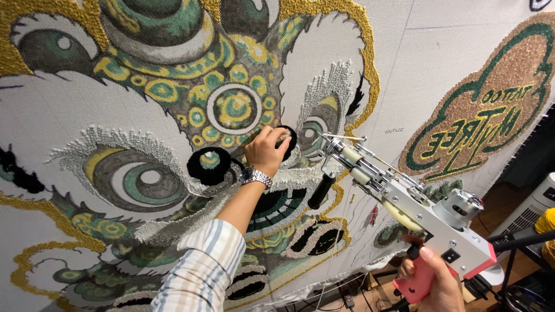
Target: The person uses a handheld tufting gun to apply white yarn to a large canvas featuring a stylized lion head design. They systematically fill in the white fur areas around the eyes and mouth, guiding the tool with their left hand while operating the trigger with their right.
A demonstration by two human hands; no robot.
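Observation:
A big stretched backing cloth (pixel 46 115) carries a tufted lion-face design in green, yellow, grey and black. My left hand (pixel 267 149), with a metal wristwatch (pixel 256 176) and a striped sleeve, presses its fingertips on a round black tufted patch (pixel 288 140) near the middle of the face. My right hand (pixel 435 281) grips the pink handle of a silver tufting gun (pixel 404 199). The gun's needle end (pixel 328 138) points at the cloth just right of my left hand, and its black side grip hangs below.
A second tufted piece (pixel 491 98), brown with green lettering, sits at the right on the same cloth. A white fan-like appliance (pixel 535 208), a yellow yarn cone (pixel 546 222) and a black stand are at the lower right. Cables lie on the floor below.

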